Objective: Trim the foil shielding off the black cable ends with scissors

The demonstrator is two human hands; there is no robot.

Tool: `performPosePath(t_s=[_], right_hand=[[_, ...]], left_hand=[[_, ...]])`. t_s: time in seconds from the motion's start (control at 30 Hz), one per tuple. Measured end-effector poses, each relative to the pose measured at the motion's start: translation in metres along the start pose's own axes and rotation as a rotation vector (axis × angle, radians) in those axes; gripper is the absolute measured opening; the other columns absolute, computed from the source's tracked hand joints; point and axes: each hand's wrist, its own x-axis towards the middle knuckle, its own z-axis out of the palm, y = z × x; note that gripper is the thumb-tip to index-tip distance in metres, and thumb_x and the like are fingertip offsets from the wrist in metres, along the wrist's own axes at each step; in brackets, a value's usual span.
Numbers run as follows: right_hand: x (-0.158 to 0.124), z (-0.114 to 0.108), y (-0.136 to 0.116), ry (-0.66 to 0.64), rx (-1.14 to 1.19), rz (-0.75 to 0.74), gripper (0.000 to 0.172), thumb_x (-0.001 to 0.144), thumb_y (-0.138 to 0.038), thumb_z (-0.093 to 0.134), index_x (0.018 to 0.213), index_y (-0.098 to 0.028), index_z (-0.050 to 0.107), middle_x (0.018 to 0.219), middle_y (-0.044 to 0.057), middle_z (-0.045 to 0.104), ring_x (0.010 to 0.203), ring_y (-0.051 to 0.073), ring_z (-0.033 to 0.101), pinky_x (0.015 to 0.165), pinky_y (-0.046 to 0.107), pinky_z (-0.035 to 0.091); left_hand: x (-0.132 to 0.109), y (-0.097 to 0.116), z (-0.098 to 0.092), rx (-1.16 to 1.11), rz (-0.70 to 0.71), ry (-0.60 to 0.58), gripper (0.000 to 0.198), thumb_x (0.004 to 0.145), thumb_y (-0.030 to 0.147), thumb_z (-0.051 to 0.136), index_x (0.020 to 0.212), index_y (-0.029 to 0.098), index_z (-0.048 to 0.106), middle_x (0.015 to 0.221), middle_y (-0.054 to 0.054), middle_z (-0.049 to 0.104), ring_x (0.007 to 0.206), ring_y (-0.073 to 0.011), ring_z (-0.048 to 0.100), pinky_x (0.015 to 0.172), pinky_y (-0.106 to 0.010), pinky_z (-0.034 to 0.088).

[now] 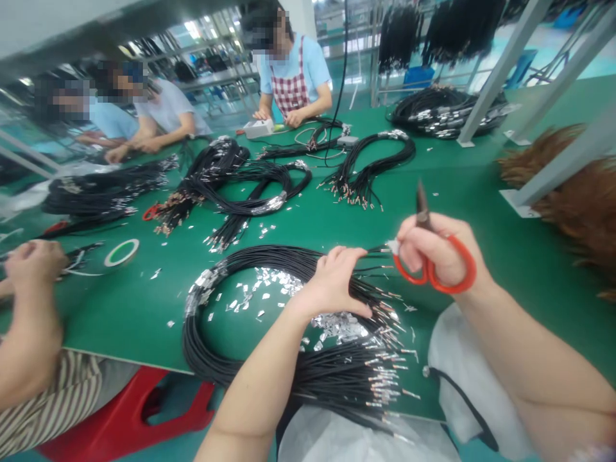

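A thick bundle of black cables (206, 350) curves in a loop on the green table, its stripped, silvery and copper ends pointing right. My left hand (332, 282) rests over the upper run of the bundle, thumb and fingers apart, gripping nothing that I can see. My right hand (440, 247) holds scissors (466, 273) by their red handles, blades pointing up. By that hand's fingertips is a small pale scrap (393, 246), at the end of thin cable strands; whether it is pinched I cannot tell. Silver foil bits (339, 327) lie inside the loop.
More cable bundles (289, 202) lie across the table (481, 212). A roll of tape (122, 252) sits at left, near a co-worker's hand (36, 260). Other people work opposite. Metal posts (500, 70) and a brown fibrous heap (563, 186) stand at right; a red stool (178, 414) is below.
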Motion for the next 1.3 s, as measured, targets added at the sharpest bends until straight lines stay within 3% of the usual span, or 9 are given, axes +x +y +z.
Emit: performPosePath(t_s=[0.17,0.53,0.6,0.7,0.8,0.9,1.0,1.17,1.3], right_hand=[[0.003,-0.010,-0.010,0.181,-0.010,-0.137,0.013,0.082,-0.021,0.058,0.069,-0.018,0.059,0.043,-0.004,0.050,0.039,0.009,0.047,0.042,0.024,0.041],[-0.008,-0.005,-0.018,0.007,-0.147,-0.074,0.017,0.080,-0.023,0.061,0.063,-0.019,0.059,0.043,-0.005,0.052,0.039,0.008,0.048,0.043,0.023,0.041],[-0.007,-0.008,-0.020,0.005,-0.151,-0.086,0.018,0.080,-0.022,0.060,0.063,-0.019,0.059,0.043,-0.005,0.052,0.038,0.008,0.047,0.042,0.023,0.040],[-0.006,-0.012,-0.023,0.022,-0.146,-0.112,0.018,0.081,-0.021,0.060,0.062,-0.019,0.059,0.044,-0.005,0.052,0.039,0.008,0.048,0.042,0.023,0.040],[-0.005,-0.014,-0.024,0.040,-0.157,-0.132,0.020,0.081,-0.022,0.060,0.061,-0.019,0.059,0.044,-0.005,0.052,0.040,0.009,0.049,0.043,0.023,0.041],[-0.005,-0.016,-0.024,0.035,-0.195,-0.146,0.020,0.080,-0.023,0.061,0.061,-0.019,0.059,0.045,-0.005,0.053,0.040,0.009,0.049,0.042,0.023,0.041],[-0.004,-0.016,-0.027,0.033,-0.231,-0.139,0.020,0.080,-0.021,0.061,0.060,-0.019,0.059,0.045,-0.005,0.053,0.040,0.009,0.049,0.041,0.023,0.041],[-0.002,-0.012,-0.024,0.033,-0.234,-0.125,0.020,0.079,-0.018,0.059,0.059,-0.019,0.058,0.043,-0.006,0.051,0.040,0.009,0.049,0.041,0.022,0.040],[-0.004,-0.007,-0.018,-0.003,-0.240,-0.107,0.017,0.079,-0.020,0.059,0.062,-0.019,0.058,0.043,-0.007,0.050,0.038,0.007,0.046,0.040,0.021,0.038]], left_hand=[[0.004,-0.011,0.008,0.418,0.037,-0.141,0.063,0.062,0.044,0.074,0.119,0.029,0.053,0.126,-0.009,0.042,0.119,-0.0333,0.032,0.094,-0.050,0.032],[0.034,0.007,0.011,0.751,0.010,-0.210,0.027,0.088,0.036,0.043,0.092,0.019,0.064,0.091,-0.009,0.058,0.084,-0.0221,0.053,0.069,-0.031,0.042],[0.050,0.010,-0.005,0.701,-0.102,-0.135,0.026,0.087,0.037,0.043,0.091,0.020,0.062,0.082,-0.006,0.061,0.073,-0.0192,0.056,0.064,-0.029,0.040],[0.079,0.001,-0.025,0.593,-0.249,0.181,0.027,0.086,0.039,0.045,0.083,0.017,0.061,0.073,-0.005,0.062,0.070,-0.0191,0.057,0.063,-0.028,0.038],[0.096,-0.020,-0.022,0.459,-0.305,0.378,0.027,0.085,0.040,0.045,0.082,0.017,0.060,0.075,-0.005,0.062,0.072,-0.0184,0.058,0.065,-0.028,0.040],[0.093,-0.033,0.000,0.352,-0.265,0.273,0.027,0.075,0.029,0.060,0.099,0.017,0.057,0.087,-0.005,0.061,0.078,-0.0175,0.058,0.070,-0.029,0.044],[0.071,-0.030,0.013,0.445,0.005,0.192,0.033,0.078,0.019,0.055,0.110,0.016,0.053,0.108,-0.009,0.055,0.100,-0.0199,0.053,0.086,-0.032,0.043],[0.036,-0.007,0.006,0.566,0.242,-0.438,0.029,0.080,0.027,0.058,0.107,0.018,0.056,0.103,-0.006,0.059,0.098,-0.0207,0.055,0.082,-0.031,0.044],[0.029,0.002,0.008,0.783,0.235,-0.570,0.038,0.079,0.030,0.060,0.112,0.014,0.053,0.102,-0.012,0.059,0.095,-0.0255,0.056,0.077,-0.033,0.044]])
